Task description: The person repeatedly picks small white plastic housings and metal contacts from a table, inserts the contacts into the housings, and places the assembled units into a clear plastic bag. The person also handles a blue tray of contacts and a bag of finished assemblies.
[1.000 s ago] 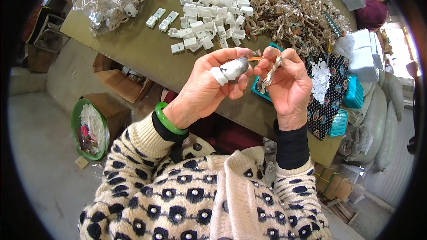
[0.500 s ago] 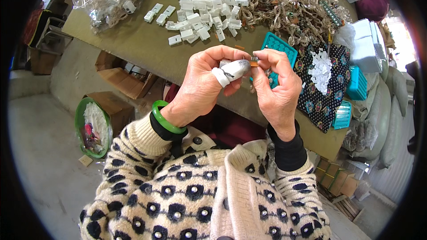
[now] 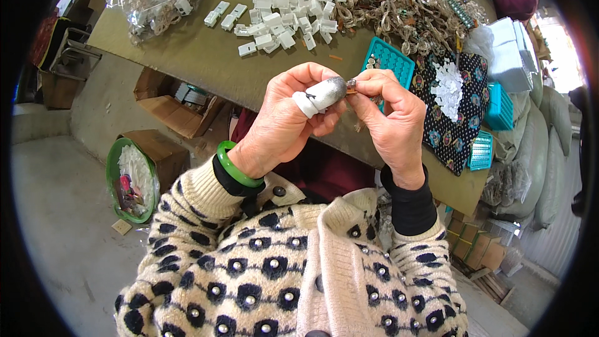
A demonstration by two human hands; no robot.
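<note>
Here, orange-edged part (image 3: 350, 89) is pinched by right hand (image 3: 394, 115), thumb against forefinger; left hand (image 3: 274, 115) is curled, its grip hidden behind white thumb cover (image 3: 323, 95).

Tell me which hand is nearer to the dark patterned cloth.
Right. The right hand is just left of the dark patterned cloth; the left hand is farther left.
</note>
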